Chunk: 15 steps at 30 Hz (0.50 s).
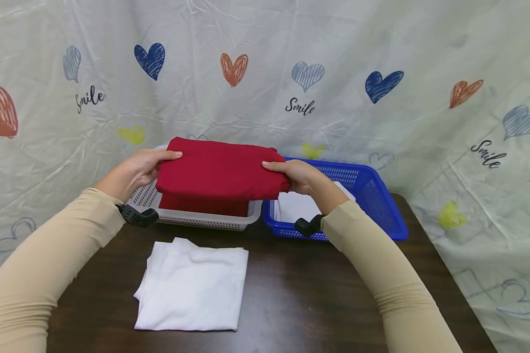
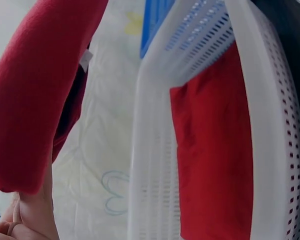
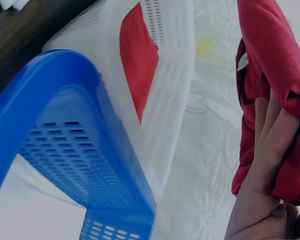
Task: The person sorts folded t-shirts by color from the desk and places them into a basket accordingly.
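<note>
Holding a folded red garment (image 1: 221, 169) level in the air between two hands; the bundle is raised over the white basket (image 1: 203, 221) and overlaps it in the head view, while the left wrist view shows a gap between cloth and basket. Left hand (image 1: 137, 169): grasping the bundle's left end, thumb laid on the top face, other fingers beneath, partly hidden. Right hand (image 1: 298, 174): grasping the opposite end, thumb likewise on top; the right wrist view shows its fingers extended against the underside, between hanging layers of cloth. A small white tag (image 2: 86, 60) shows at the lower edge of the bundle. Inside the white basket lies a second red cloth (image 1: 203, 205), smooth on its visible face. Just beside, to the right, stands the blue basket (image 1: 375, 196), perforated like the first, containing folded white cloth (image 1: 293, 208). In front of the white basket, a folded white piece (image 1: 192, 287) lies flat on the dark brown table (image 1: 313, 294), its left edges uneven and layered. Both arms wear beige sleeves (image 1: 88, 215), with a black device (image 1: 137, 214) at each wrist. Backdrop: pale sheet (image 1: 265, 29) printed with hearts and "Smile".
</note>
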### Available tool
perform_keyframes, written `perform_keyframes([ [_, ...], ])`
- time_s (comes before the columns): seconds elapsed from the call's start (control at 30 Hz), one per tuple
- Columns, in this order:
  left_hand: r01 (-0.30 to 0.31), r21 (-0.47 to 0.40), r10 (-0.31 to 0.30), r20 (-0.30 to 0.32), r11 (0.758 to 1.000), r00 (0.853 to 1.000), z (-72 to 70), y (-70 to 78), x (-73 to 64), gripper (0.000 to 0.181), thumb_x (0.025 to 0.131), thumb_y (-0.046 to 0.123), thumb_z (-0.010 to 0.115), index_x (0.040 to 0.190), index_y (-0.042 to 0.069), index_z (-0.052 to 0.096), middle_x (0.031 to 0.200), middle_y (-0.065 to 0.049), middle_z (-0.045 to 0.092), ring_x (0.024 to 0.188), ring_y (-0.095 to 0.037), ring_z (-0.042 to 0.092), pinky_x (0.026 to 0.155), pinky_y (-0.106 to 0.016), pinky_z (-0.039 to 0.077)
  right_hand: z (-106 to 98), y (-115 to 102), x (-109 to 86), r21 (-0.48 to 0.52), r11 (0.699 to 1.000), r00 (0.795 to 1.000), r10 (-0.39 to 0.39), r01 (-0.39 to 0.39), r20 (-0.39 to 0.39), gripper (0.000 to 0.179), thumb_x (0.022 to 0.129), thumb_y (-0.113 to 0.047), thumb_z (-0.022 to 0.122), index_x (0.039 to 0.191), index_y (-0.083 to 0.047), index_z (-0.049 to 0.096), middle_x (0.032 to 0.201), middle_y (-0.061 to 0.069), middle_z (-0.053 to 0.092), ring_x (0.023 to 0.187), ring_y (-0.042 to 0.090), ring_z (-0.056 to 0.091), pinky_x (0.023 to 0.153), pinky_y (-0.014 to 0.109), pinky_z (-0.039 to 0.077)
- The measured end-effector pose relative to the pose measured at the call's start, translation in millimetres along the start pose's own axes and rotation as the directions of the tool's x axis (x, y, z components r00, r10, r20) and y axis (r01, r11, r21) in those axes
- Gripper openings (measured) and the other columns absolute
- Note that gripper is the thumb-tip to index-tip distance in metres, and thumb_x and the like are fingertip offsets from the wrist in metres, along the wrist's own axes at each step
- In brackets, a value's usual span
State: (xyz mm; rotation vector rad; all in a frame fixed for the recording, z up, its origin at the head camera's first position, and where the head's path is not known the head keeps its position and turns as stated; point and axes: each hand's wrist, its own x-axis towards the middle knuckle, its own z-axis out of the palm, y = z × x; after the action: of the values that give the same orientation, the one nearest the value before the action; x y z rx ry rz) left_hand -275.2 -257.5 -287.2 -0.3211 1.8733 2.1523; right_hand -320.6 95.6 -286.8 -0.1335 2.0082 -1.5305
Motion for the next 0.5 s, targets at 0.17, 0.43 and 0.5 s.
perform_keyframes([
  [0.17, -0.007, 0.001, 0.007, 0.009, 1.0, 1.0, -4.4, 5.1, 4.8, 0.018, 0.095, 0.024, 0.067, 0.106, 0.014, 0.057, 0.077, 0.005, 0.073, 0.068, -0.012, 0.074, 0.064, -0.029, 0.063, 3.5, -5.6, 3.7, 0.013, 1.0, 1.0, 0.007, -0.007, -0.027, 0.052, 0.098, -0.039, 0.059, 0.135, -0.005, 0.049, 0.094, -0.002, 0.066, 0.077, 0.011, 0.066, 0.068, 0.024, 0.054],
  [0.43, -0.021, 0.031, 0.021, 0.009, 0.999, 1.0, -18.9, 8.4, 5.8, 0.02, 0.096, 0.025, 0.064, 0.109, 0.014, 0.054, 0.078, 0.008, 0.071, 0.069, -0.01, 0.073, 0.065, -0.027, 0.063, 15.6, -12.4, 18.4, 0.057, 0.998, 1.0, 0.004, -0.003, -0.019, 0.05, 0.096, -0.037, 0.064, 0.134, -0.006, 0.054, 0.092, -0.001, 0.068, 0.076, 0.011, 0.069, 0.071, 0.024, 0.058],
  [0.5, -0.029, 0.033, 0.029, 0.005, 0.999, 1.0, -22.2, 8.3, 6.4, 0.02, 0.096, 0.026, 0.064, 0.109, 0.014, 0.054, 0.078, 0.008, 0.071, 0.069, -0.009, 0.073, 0.065, -0.027, 0.062, 17.8, -12.6, 22.8, 0.062, 0.998, 1.0, 0.003, -0.002, -0.015, 0.05, 0.096, -0.036, 0.064, 0.135, -0.006, 0.054, 0.094, -0.001, 0.068, 0.077, 0.012, 0.069, 0.07, 0.024, 0.058],
])
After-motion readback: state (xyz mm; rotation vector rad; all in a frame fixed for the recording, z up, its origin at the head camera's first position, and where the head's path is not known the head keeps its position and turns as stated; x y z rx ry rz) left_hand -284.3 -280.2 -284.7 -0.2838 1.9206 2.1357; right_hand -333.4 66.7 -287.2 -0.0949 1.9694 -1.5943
